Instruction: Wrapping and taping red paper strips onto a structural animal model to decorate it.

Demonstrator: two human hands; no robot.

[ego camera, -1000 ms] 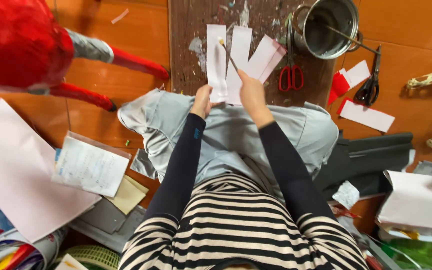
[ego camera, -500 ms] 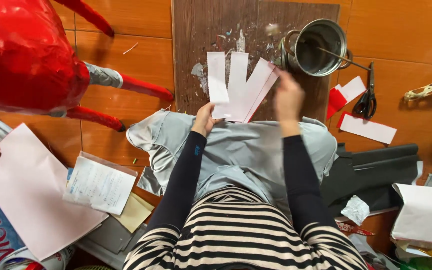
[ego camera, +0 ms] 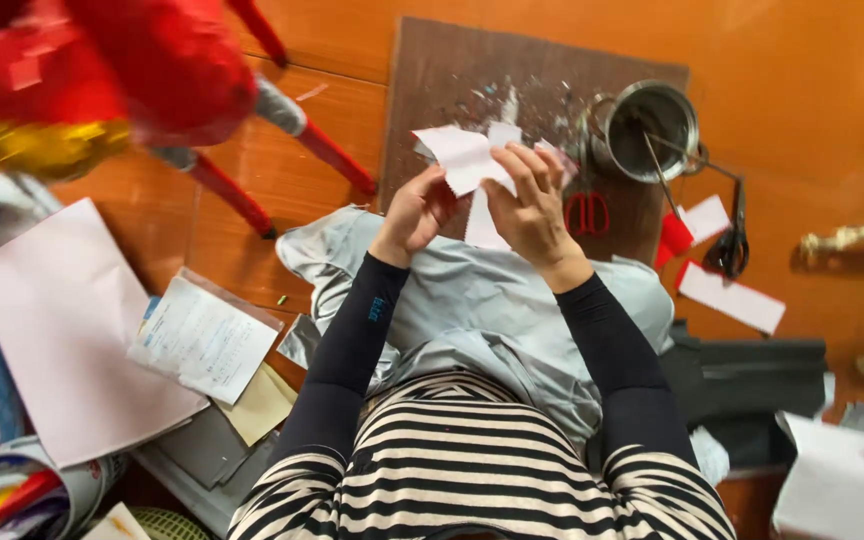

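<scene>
Both grips clamped on the white paper strips (ego camera: 467, 160) — left hand (ego camera: 414, 212) steadying, right hand (ego camera: 527, 205) pinching, probably for folding; red-handled scissors (ego camera: 586, 213) lying just beside — metal pot (ego camera: 652, 130) near

The person wears long black sleeves, the left bearing a small blue mark, under a black-and-cream striped top.
</scene>
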